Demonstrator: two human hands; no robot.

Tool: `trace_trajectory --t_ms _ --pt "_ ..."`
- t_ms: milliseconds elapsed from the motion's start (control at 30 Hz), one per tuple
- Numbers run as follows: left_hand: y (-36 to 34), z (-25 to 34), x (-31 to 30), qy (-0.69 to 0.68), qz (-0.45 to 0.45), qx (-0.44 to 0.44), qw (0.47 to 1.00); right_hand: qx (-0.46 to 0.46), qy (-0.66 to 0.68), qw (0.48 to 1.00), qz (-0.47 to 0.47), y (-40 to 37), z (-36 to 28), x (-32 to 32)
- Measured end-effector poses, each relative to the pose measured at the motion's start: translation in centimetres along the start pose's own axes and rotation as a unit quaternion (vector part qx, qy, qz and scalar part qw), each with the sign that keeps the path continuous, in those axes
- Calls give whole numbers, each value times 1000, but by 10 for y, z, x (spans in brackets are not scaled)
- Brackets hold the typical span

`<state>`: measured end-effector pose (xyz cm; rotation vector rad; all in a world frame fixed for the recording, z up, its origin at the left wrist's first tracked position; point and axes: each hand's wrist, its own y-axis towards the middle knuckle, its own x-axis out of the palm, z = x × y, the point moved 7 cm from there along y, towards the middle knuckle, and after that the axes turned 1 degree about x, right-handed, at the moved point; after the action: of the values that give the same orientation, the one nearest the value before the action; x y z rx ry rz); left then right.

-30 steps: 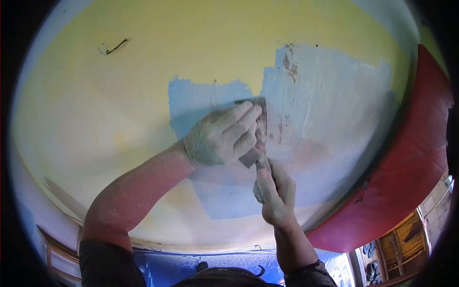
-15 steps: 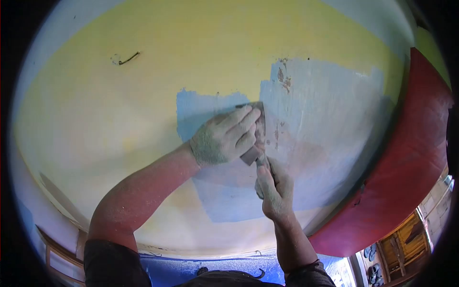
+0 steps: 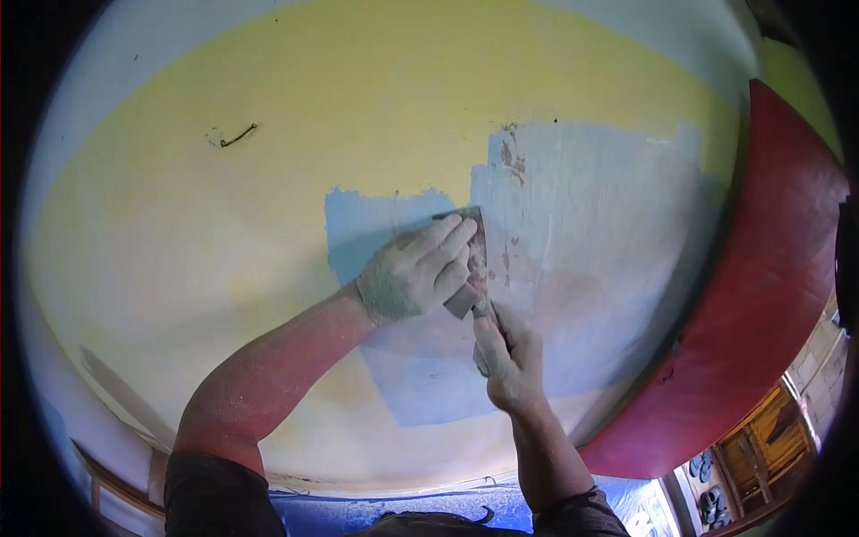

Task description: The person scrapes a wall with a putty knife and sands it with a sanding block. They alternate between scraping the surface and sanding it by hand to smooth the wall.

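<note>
A putty knife [image 3: 478,259] lies against the wall with its broad metal blade smeared in brown and grey residue. My right hand [image 3: 512,362] is closed round its handle from below. My left hand [image 3: 407,273], coated in pale dust, lays its extended fingers over the blade; its thumb is hidden. Beneath the blade is the wall [image 3: 268,331], whose yellow and cream paint gives way to a light blue patch [image 3: 358,215]. Right of the blade, a larger pale blue area [image 3: 608,197] has several brown spots.
A red panel [image 3: 707,358] curves along the right side of the wall. A bent metal hook [image 3: 239,136] sticks out at upper left. Blue sheeting [image 3: 358,515] lies along the bottom. Shoes [image 3: 713,506] and a wooden piece of furniture [image 3: 761,456] are at lower right.
Both hands and the putty knife appear slightly lower and to the left in view, though the wall has shifted down too. The grip looks the same.
</note>
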<state>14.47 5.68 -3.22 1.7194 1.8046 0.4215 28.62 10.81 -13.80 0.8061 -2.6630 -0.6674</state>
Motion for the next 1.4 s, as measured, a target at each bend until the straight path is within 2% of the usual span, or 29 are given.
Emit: trace_trajectory --t_ms 133,267,400,600,700,833,867,967,1000,1300,1400 --pt "5 -3 -3 -15 -5 -18 1000 9 15 1000 16 -4 2 3" --pt "-7 8 1 -29 -25 11 999 1 -32 999 23 -17 0 5" --pt "7 -11 -3 -28 -8 -4 1000 -4 27 1000 12 1 -13 8" --pt "-3 0 0 -28 -10 14 999 -3 -34 998 45 -12 -6 12" --pt "10 -20 0 13 9 3 1000 -82 -96 991 53 18 -14 9" --pt "20 -23 -8 -9 12 -29 999 -43 -45 997 48 14 -24 10" --pt "14 -15 -6 -10 2 -28 1000 -37 -84 995 32 8 -17 6" --pt "0 -7 1 -23 1 -20 1000 -43 -84 994 50 -1 -2 8" --pt "1 -8 0 -18 5 -14 1000 -5 -66 997 40 -1 -2 8" --pt "-3 -1 4 -22 1 -10 1000 -57 -90 993 54 -5 -3 5" --pt "9 -16 2 -9 11 -22 1000 -42 -86 995 42 12 -11 2"
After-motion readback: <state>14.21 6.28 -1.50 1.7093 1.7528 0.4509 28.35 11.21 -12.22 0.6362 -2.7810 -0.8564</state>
